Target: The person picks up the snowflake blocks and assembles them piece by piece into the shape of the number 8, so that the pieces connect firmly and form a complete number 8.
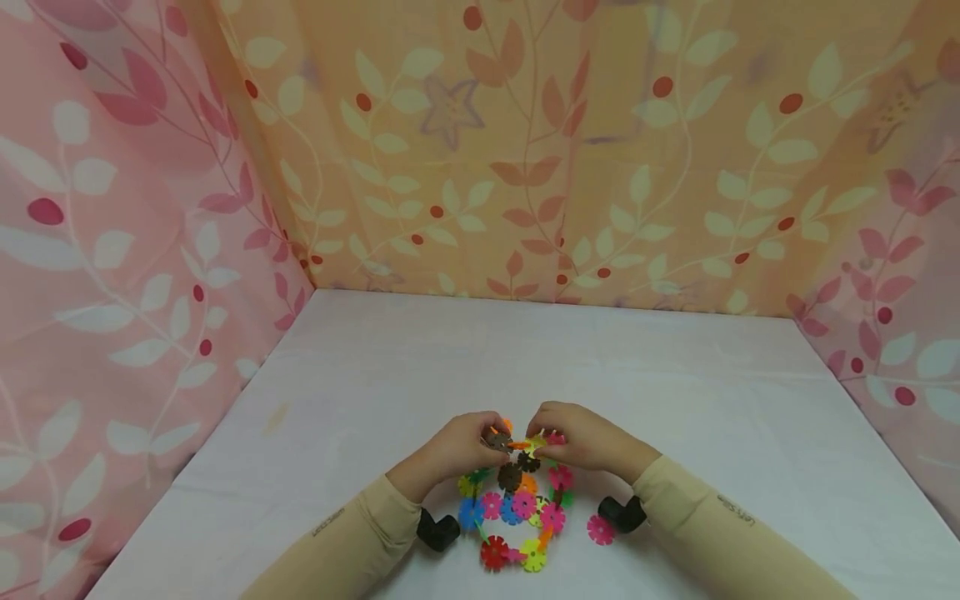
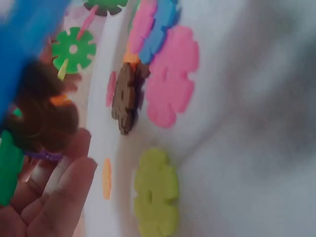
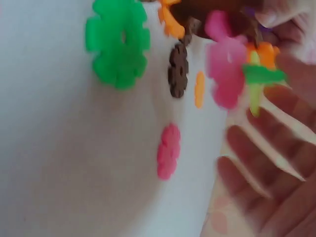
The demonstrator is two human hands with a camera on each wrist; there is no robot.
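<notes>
Where the left hand (image 1: 465,439) pinches, a brown disc (image 1: 497,441) sits gripped.

Head cam high at near side, facing far and down over desk (image 1: 675,383); wrist cams close-up, desk tipped sideways, both sharing flower discs (image 2: 173,79).

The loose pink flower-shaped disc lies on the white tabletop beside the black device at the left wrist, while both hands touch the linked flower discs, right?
Wrong wrist: the head view shows the loose pink flower-shaped disc beside the black device at the right wrist. It does lie on the white tabletop, and the left hand and right hand touch the linked flower discs.
</notes>
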